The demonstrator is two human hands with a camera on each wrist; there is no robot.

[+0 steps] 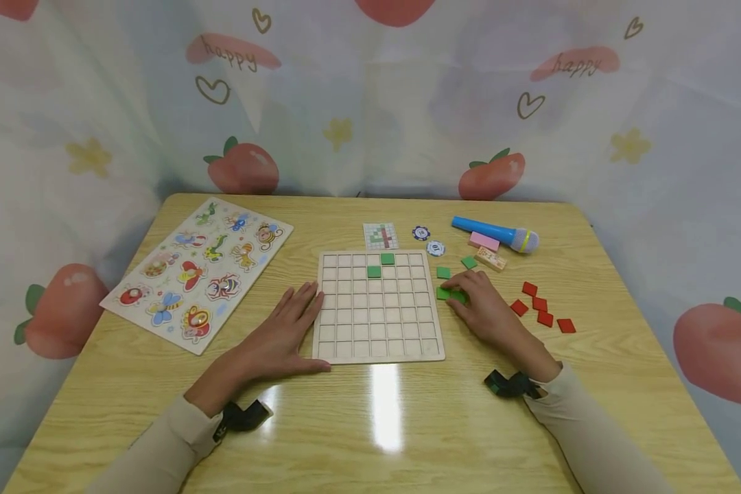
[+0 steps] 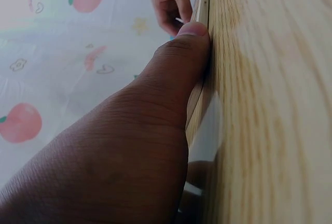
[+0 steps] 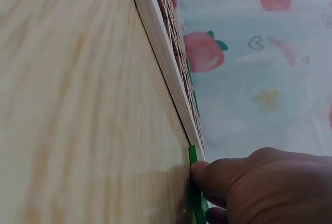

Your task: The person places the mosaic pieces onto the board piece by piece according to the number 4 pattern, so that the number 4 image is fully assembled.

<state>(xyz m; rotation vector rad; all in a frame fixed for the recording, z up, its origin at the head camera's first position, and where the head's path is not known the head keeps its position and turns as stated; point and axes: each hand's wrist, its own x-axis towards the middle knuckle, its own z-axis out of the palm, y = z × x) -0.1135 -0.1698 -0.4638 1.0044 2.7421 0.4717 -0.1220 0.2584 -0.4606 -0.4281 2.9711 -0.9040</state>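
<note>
A pale wooden grid board (image 1: 378,322) lies flat on the table, with two green tiles (image 1: 374,272) in cells near its far edge. My left hand (image 1: 279,343) rests along the board's left side, fingers straight and spread, the thumb by the near left corner. To the right of the board, my right hand (image 1: 484,309) has its thumb and fingertips at a green square tile (image 1: 442,293) and partly covers more green. The right wrist view shows that thumb against the edge of a green tile (image 3: 193,154) lying on the table beside the board.
Two more green tiles (image 1: 468,262) lie beyond the right hand, several red tiles (image 1: 540,303) right of it. At the back are a pattern card (image 1: 380,236), two chips (image 1: 421,233), a blue toy microphone (image 1: 488,228), a pink block (image 1: 484,241) and a patterned block (image 1: 490,259). An insect picture board (image 1: 200,274) lies left.
</note>
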